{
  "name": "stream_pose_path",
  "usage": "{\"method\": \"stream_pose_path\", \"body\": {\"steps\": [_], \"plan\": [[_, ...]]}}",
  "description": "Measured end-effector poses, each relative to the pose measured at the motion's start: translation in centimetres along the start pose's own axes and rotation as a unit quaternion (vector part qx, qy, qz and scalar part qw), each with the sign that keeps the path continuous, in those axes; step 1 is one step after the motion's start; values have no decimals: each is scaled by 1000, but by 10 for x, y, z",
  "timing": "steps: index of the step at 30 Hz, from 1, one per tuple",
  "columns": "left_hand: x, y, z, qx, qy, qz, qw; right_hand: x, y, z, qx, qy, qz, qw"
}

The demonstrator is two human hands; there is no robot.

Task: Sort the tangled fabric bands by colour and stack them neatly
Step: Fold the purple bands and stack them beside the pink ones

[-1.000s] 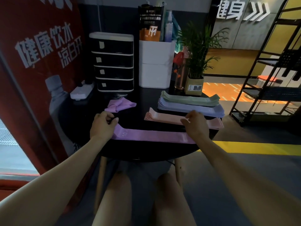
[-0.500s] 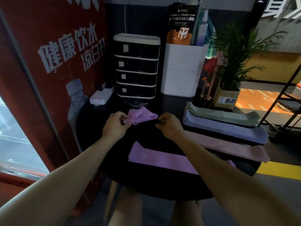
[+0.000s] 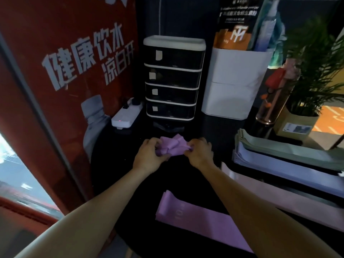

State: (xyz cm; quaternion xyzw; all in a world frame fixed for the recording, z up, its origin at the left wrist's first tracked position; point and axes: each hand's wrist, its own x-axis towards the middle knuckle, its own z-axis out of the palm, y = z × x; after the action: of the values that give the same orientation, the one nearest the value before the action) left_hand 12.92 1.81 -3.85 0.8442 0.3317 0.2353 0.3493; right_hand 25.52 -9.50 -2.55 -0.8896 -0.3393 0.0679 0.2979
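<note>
A crumpled purple band (image 3: 172, 147) lies bunched at the middle of the black round table (image 3: 115, 164). My left hand (image 3: 149, 155) grips its left end and my right hand (image 3: 200, 152) pinches its right end. A flat purple band (image 3: 195, 218) lies near the table's front edge, partly under my right forearm. A pink band (image 3: 264, 190) lies flat to the right. Behind it sit a stack of blue-lavender bands (image 3: 290, 168) and a stack of green bands (image 3: 279, 146).
At the back of the table stand a black drawer unit (image 3: 173, 79), a white power strip (image 3: 126, 116), a white bin (image 3: 234, 81) holding packets, a glass bottle (image 3: 275, 94) and a potted plant (image 3: 307, 75). A red poster panel (image 3: 65, 71) stands at the left.
Both hands left the flat purple band at the front and reached back to the crumpled purple band, which they now hold at both ends. The view moved closer and leftward.
</note>
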Motion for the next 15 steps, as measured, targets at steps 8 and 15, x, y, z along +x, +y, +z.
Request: {"method": "stream_pose_path", "body": {"steps": [8,15], "plan": [[3,4,-31,-46,73,20,996,5,-13,-24,179,14,-64,982],[-7,28,-67,-176,88,8,980,-9,-29,-50,318,56,-64,944]]}}
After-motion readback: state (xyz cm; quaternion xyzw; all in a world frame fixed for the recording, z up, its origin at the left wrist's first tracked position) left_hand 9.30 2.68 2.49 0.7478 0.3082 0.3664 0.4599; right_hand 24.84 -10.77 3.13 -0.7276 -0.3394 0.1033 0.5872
